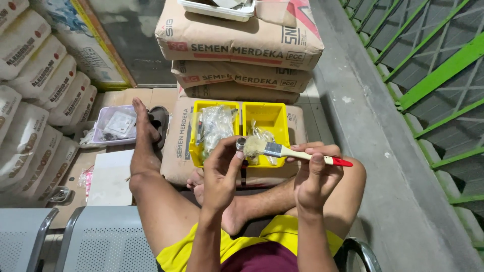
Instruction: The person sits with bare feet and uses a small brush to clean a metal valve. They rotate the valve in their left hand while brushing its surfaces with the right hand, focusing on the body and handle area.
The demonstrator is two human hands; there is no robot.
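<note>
My left hand pinches a small round metal part between thumb and fingertips. My right hand grips a paintbrush with a pale wooden handle and a red tip; its bristles rest against the metal part. Both hands are raised above my crossed legs. Just behind them a yellow two-compartment tray sits on a brown sack, with clear plastic bags of small parts inside it.
Brown paper sacks are stacked ahead, with a white tray on top. White sacks line the left. A lilac tray sits by my left foot. Grey perforated seats lie at lower left. A concrete ledge and green railing run along the right.
</note>
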